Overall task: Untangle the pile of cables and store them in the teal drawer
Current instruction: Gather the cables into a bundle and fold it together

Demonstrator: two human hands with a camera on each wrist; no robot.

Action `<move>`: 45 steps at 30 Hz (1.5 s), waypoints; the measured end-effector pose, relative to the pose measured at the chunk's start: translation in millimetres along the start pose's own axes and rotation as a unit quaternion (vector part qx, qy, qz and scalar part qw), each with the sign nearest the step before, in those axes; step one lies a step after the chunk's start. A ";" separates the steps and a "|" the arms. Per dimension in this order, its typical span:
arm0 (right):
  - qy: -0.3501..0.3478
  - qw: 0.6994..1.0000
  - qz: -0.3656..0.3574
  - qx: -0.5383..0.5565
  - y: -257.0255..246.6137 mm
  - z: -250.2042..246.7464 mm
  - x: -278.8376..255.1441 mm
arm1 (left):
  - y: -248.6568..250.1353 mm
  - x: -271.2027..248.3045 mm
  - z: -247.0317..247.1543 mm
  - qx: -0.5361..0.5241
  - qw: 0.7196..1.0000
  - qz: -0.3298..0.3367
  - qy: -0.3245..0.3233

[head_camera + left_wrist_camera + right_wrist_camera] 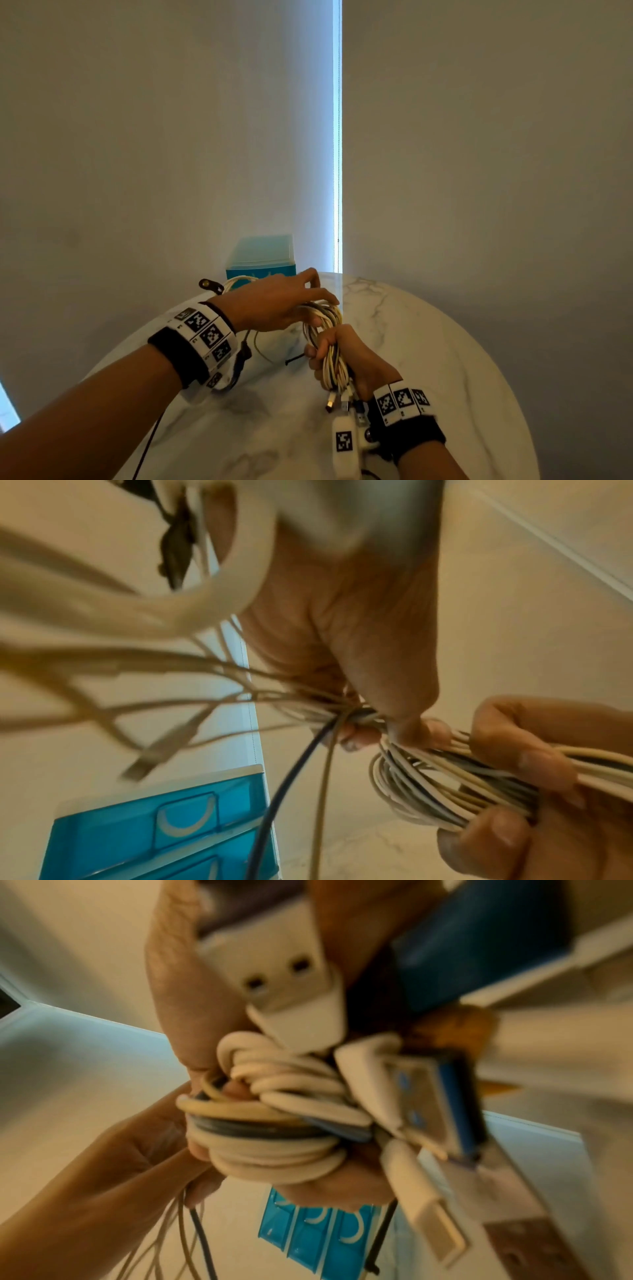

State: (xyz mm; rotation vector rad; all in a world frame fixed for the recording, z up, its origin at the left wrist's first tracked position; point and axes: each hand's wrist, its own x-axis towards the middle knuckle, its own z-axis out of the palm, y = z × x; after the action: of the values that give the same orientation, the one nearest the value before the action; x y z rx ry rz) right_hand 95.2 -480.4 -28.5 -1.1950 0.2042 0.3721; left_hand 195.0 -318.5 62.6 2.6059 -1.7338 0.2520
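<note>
A bundle of white, grey and black cables [325,318] is held above the round marble table [428,342]. My right hand [342,346] grips the bundle's lower part in a fist, and USB plugs [337,401] stick out below the fist. From above, my left hand [318,301] reaches over the coil. In the left wrist view its thumb and a finger pinch loose strands [359,718] beside the coil [428,785]. The teal drawer unit [262,260] stands at the table's far edge with its drawers [137,831] closed. The right wrist view shows the coil [274,1123] and the blurred plugs [291,988].
A small black tie [294,359] and a thin loose cable [263,349] lie on the marble left of my right hand. A brown strap [210,285] lies near the drawer unit. The table's rounded edge [513,377] curves close on the right, with a wall behind.
</note>
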 end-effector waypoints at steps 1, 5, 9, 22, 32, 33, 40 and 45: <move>0.004 1.000 -0.001 -0.016 0.6 0.9 0.4 | 2.3 1.5 0.3 0.018 0.999 0.022 0.024; 0.002 0.997 -0.010 -0.071 0.2 5.5 -3.1 | 11.2 8.0 -0.5 0.047 0.995 0.084 0.041; -0.015 0.998 -0.006 -0.066 3.6 4.6 -0.3 | 10.1 9.0 1.4 0.066 0.997 0.034 -0.025; -0.163 0.967 -0.053 -0.189 4.1 3.3 -4.3 | -15.9 -11.2 -33.1 -0.303 0.920 -0.090 -0.231; -0.162 0.970 -0.083 -0.162 4.9 8.4 -4.6 | -24.0 -22.1 -21.8 -0.390 0.897 -0.077 -0.191; -0.155 0.969 -0.088 -0.171 4.0 5.3 -5.3 | -25.1 -25.3 -22.8 -0.406 0.886 -0.086 -0.205; -0.021 0.983 -0.124 -0.133 -2.7 -6.2 -0.2 | -46.3 -49.0 -9.0 -0.518 0.819 -0.168 -0.177; 0.053 0.987 -0.149 -0.009 -3.5 -1.6 5.7 | -12.7 -46.9 31.9 -0.660 0.727 -0.178 -0.062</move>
State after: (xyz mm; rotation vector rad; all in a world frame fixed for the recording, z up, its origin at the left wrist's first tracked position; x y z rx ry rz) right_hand 101.8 -482.0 -28.1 -1.2439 0.1111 0.0483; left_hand 193.1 -273.4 26.0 1.6869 -0.7330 -0.8553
